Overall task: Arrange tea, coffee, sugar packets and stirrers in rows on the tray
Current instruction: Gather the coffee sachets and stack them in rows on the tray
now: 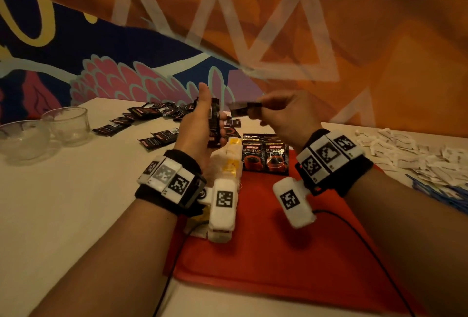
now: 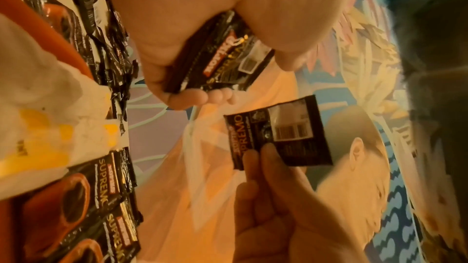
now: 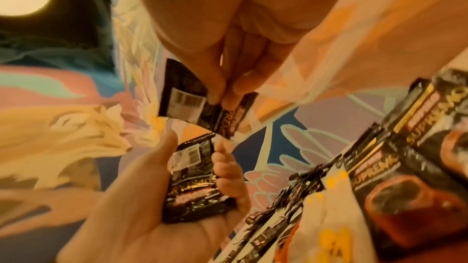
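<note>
A coffee packet (image 2: 278,137) is pinched by the right hand (image 1: 283,116); spares (image 3: 195,183) are clasped in the left hand (image 1: 200,124), at nine o'clock, seemingly for the tray (image 1: 278,253).

Motion-blurred coffee packet (image 1: 240,109) in right hand (image 1: 283,116); tea bags (image 1: 229,162) partly hidden behind left wrist.

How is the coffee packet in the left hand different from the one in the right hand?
The left hand cradles a small stack of coffee packets in its palm with curled fingers; the right hand pinches a single coffee packet by one edge at its fingertips. The stack stands upright in the head view; the single packet points sideways towards it. All are the same black packets, held above the red tray.
</note>
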A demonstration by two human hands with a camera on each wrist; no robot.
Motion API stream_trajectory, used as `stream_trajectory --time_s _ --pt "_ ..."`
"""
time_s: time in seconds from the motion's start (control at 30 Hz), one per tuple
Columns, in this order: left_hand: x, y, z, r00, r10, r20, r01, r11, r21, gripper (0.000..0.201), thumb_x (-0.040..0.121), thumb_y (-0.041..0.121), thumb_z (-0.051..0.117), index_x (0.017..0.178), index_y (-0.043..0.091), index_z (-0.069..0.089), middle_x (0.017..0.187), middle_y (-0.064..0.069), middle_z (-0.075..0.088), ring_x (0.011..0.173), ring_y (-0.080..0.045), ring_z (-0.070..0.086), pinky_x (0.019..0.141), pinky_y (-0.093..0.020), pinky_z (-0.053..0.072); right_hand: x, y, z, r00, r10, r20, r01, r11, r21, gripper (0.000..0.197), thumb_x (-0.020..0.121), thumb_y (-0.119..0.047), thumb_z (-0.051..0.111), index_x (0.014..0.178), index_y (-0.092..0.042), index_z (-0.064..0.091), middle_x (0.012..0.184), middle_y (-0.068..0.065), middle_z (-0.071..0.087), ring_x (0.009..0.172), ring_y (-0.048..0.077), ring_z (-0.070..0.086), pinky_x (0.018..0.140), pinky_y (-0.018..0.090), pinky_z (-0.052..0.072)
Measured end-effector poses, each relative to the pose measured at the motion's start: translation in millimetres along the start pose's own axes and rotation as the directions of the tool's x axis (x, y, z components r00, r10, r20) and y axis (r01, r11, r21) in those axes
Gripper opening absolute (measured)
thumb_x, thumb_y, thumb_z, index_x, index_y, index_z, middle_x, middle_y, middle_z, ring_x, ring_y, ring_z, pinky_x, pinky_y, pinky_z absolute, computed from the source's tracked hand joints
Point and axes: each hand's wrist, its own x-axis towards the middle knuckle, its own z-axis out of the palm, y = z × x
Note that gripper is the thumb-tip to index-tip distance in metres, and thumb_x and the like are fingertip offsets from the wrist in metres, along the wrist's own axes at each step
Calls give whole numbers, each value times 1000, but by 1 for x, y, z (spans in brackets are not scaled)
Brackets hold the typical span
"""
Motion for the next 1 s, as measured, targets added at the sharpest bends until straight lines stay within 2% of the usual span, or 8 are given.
stream_trajectory --time_s 0.1,0.2,0.33,0.4,0.47,0.63,0.8,1.0 --pt "-3 1 -1 993 -68 95 67 998 22 56 87 61 62 108 9 67 79 -3 63 63 -14 56 56 -28 45 -3 1 3 990 -122 76 128 989 -78 32 84 6 68 81 -25 75 89 -6 75 84 10 71 77 26 59" --pt "-7 1 1 998 -18 52 17 1000 22 34 91 29 69 113 4 69 92 -10 72 80 -22 69 62 -29 54 -9 2 7 966 -177 191 199 974 -106 39 82 14 59 83 -21 75 102 -1 74 98 9 70 87 27 58" --pt "-6 1 2 996 82 -47 -83 996 -37 28 89 11 70 115 1 66 109 -16 73 100 -31 72 88 -45 58 -9 6 9 999 -20 31 16 994 105 18 80 -7 63 81 -22 71 98 3 72 92 20 70 81 35 59" --pt "-6 1 3 992 108 -61 -109 994 -17 27 89 9 70 115 3 66 110 -16 73 100 -29 72 92 -45 57 -9 8 11 995 70 70 -79 987 137 4 83 -19 73 85 -21 70 90 0 72 85 15 70 74 32 58" --pt "-7 0 4 994 106 -38 -107 994 -35 27 89 10 71 114 2 66 110 -17 73 101 -29 72 94 -46 56 -10 13 12 987 98 131 -99 995 1 6 85 -21 76 85 -22 71 85 -4 73 79 8 70 69 24 54" --pt "-7 -1 3 995 93 31 -92 995 -40 20 90 12 69 107 3 68 105 -17 73 99 -30 71 85 -40 57 -6 22 11 988 104 114 -90 989 -119 8 82 -13 78 90 -12 77 86 1 76 84 15 72 86 37 57" --pt "-8 -1 3 994 109 14 -109 994 32 12 91 12 69 101 6 69 99 -12 74 93 -27 73 79 -37 57 -8 16 9 982 121 147 -96 981 -168 5 84 -12 76 86 -17 76 79 0 75 69 11 70 63 22 52" --pt "-8 0 5 980 193 -44 -185 973 140 17 88 12 74 103 5 69 108 -19 72 101 -34 71 94 -52 55 -9 19 4 984 121 128 -100 982 -160 16 84 -13 76 76 -25 72 75 -4 74 72 11 72 69 28 57"
